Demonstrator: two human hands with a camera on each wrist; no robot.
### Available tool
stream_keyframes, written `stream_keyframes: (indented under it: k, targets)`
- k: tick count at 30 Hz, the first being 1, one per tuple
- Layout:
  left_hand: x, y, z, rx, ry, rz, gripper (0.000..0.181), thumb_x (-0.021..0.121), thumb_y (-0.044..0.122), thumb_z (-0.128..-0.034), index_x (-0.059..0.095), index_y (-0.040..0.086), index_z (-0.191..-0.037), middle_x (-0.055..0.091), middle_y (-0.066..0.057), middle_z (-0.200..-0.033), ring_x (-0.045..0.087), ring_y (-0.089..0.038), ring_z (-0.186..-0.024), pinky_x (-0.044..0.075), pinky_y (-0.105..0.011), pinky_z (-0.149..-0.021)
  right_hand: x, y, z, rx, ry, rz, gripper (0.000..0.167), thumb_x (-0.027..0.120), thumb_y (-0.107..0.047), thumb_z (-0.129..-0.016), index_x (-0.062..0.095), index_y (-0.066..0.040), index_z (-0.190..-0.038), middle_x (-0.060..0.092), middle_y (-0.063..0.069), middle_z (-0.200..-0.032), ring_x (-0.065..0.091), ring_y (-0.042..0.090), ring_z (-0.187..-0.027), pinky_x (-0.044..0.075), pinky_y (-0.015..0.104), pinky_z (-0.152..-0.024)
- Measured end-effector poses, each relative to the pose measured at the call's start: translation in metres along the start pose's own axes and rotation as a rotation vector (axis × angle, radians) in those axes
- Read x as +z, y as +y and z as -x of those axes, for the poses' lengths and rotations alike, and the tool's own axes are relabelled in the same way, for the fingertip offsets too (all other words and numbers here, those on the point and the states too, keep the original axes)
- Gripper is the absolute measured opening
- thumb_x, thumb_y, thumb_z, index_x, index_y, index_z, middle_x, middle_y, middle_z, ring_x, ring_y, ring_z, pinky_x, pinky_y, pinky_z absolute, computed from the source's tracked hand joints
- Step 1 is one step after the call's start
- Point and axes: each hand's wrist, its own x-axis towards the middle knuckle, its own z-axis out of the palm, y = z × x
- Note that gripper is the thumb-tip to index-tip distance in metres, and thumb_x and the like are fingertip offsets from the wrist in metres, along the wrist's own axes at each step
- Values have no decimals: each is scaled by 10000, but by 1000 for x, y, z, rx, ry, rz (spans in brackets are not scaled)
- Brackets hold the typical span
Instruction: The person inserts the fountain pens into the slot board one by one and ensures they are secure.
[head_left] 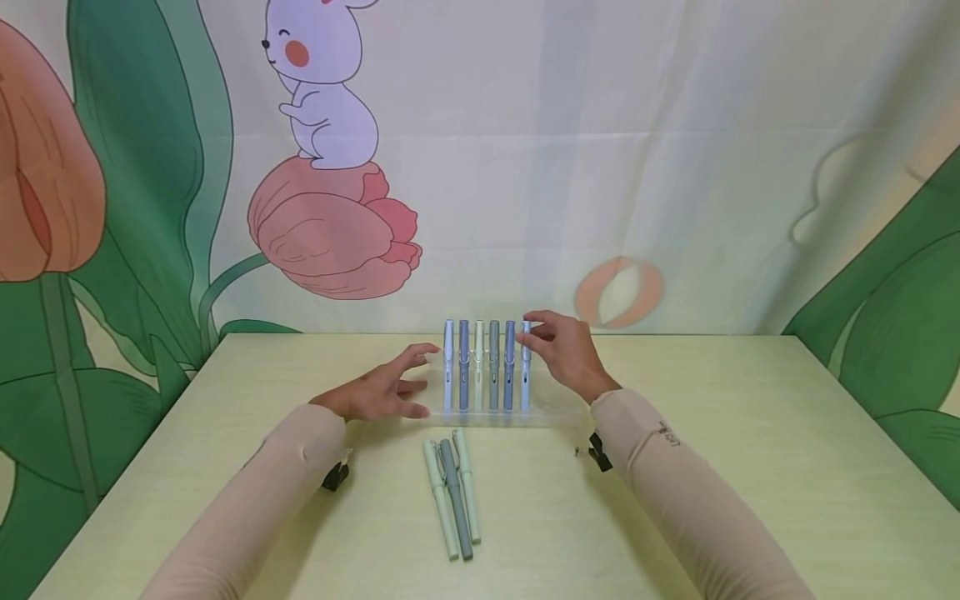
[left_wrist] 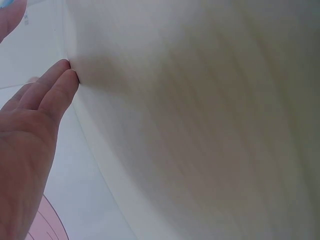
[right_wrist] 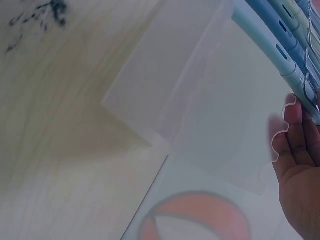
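Note:
Several pens in blue, grey and pale tones stand upright in a row in a clear rack [head_left: 555,417]. At the row's right end is a light blue pen [head_left: 526,387], its upper end pinched between the thumb and fingers of my right hand [head_left: 567,354]. The right wrist view shows this hand [right_wrist: 302,175] by the light blue pen [right_wrist: 272,50] and the notched edge of the clear rack [right_wrist: 145,85]. My left hand [head_left: 382,390], fingers spread, is at the rack's left side; in the left wrist view its fingers [left_wrist: 57,97] extend, holding no pen.
On the table [head_left: 262,500], in front of the rack, lie a pale green pen [head_left: 441,500], a dark grey-green pen [head_left: 456,504] and another pale green pen [head_left: 467,483], close together. A printed curtain [head_left: 487,167] hangs behind the table's back edge.

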Motion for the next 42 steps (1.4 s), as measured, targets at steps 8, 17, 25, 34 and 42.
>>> stream_keyframes:
  k: [8, 17, 25, 34, 42]
  targets:
    - [0, 1, 1, -3, 2, -4, 921, 774, 113, -883, 173, 339, -1543, 136, -183, -1638, 367, -396, -1418, 409, -519, -1078, 1, 1, 0, -13, -12, 7, 427, 690, -237, -963, 613, -32, -1329, 705, 184, -1161, 684, 310, -1074, 548, 458, -916]
    - [1, 1, 0, -6, 3, -8, 927, 774, 111, -883, 164, 318, -1550, 138, -183, -1637, 372, -396, -1416, 400, -526, -1084, 0, 1, -1, -4, -22, 8, 438, 689, -233, -964, 603, -14, -1334, 709, 189, -1146, 692, 311, -1055, 555, 452, -901]
    - [0, 0, 0, -9, 4, -10, 932, 777, 114, -880, 163, 321, -1550, 141, -179, -1638, 369, -395, -1418, 400, -522, -1085, -1, 0, -2, 8, -27, 16, 440, 682, -233, -969, 596, -4, -1335, 713, 182, -1140, 701, 303, -1034, 560, 449, -890]
    - [0, -1, -1, -1, -1, -7, 924, 772, 111, -885, 164, 323, -1548, 136, -179, -1638, 365, -398, -1419, 411, -519, -1076, -2, -2, -1, 6, -33, 18, 453, 687, -244, -966, 589, -29, -1353, 718, 172, -1131, 700, 301, -1028, 559, 448, -890]
    - [-1, -2, -2, -9, 3, -14, 927, 776, 127, -884, 164, 332, -1549, 135, -182, -1638, 370, -396, -1417, 384, -541, -1092, -6, -2, 0, 5, -45, 34, 506, 679, -271, -970, 543, -71, -1415, 701, 171, -1181, 684, 305, -1072, 551, 455, -908]
